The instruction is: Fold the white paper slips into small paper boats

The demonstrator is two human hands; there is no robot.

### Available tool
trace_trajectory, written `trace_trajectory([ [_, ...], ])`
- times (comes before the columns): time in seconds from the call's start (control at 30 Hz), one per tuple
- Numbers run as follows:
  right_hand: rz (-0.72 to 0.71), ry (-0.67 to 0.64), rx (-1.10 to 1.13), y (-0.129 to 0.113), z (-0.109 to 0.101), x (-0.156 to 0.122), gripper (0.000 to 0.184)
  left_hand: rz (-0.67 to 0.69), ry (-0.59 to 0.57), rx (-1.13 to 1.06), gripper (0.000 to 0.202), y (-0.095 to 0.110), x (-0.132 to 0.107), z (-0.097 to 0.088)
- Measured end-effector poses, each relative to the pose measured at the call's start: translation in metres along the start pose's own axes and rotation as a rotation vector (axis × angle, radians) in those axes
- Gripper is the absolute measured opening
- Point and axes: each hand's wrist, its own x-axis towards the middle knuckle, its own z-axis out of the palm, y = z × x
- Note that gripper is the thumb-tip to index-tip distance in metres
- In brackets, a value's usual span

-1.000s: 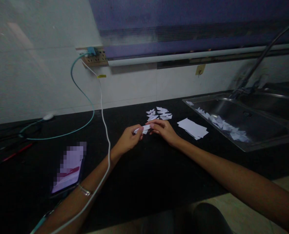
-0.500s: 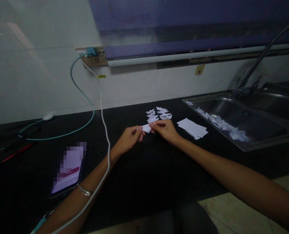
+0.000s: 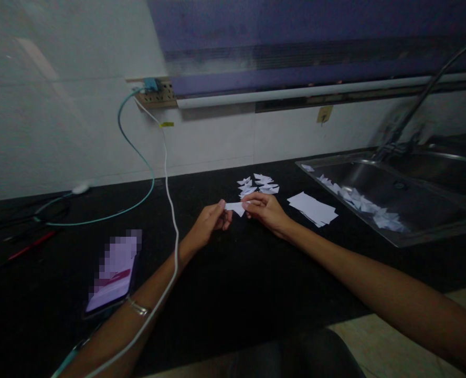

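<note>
A small folded piece of white paper [image 3: 235, 208] is stretched between my hands above the black counter, a pointed part hanging down at its middle. My left hand [image 3: 212, 220] pinches its left end between thumb and fingers. At the other end, my right hand [image 3: 265, 210] is closed on the paper too. Just behind my hands, several small folded paper boats [image 3: 266, 184] lie in two groups. A stack of flat white paper sheets [image 3: 314, 209] rests to the right of my right hand.
More folded paper pieces [image 3: 359, 200] line the near left rim of the metal sink [image 3: 414, 210], under a curved faucet [image 3: 422, 97]. A phone [image 3: 113, 278] lies by my left forearm. A white cable [image 3: 173, 220] crosses over that arm; a teal cable [image 3: 138, 202] loops on the left.
Both hands still hold the folded paper. My hands have drawn slightly apart, and more of the paper shows, with its downward point clearer. The whole view has shifted a little.
</note>
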Motion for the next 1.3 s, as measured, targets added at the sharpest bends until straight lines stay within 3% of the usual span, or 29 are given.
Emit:
trace_trajectory([
  [0.13,0.155,-0.021,0.244,0.000,0.002,0.000,0.016,0.076,0.099,-0.160,0.038,-0.011,0.002,0.001],
  [0.27,0.248,-0.059,0.445,-0.005,0.004,-0.002,0.018,0.215,0.099,0.025,0.036,-0.009,0.000,0.007],
  [0.47,0.331,-0.190,0.371,-0.005,0.008,-0.007,0.018,0.269,0.109,0.238,0.026,-0.001,-0.002,0.012],
  [0.63,0.247,-0.256,0.090,0.000,0.009,-0.007,0.023,0.227,0.152,0.291,0.030,0.003,-0.001,0.010],
  [0.77,0.127,-0.181,-0.091,-0.002,0.007,-0.004,0.024,0.163,0.148,0.278,0.036,0.000,0.001,0.008],
  [0.87,0.050,-0.103,-0.098,-0.005,0.004,-0.002,0.023,0.120,0.070,0.255,0.040,-0.003,0.001,0.008],
  [1.0,-0.019,-0.110,-0.081,-0.006,0.003,-0.003,0.025,0.091,-0.048,0.314,0.042,-0.006,-0.001,0.009],
  [1.3,-0.121,-0.082,-0.154,-0.003,0.007,-0.006,0.029,0.069,-0.076,0.499,0.037,-0.007,-0.003,0.011],
])
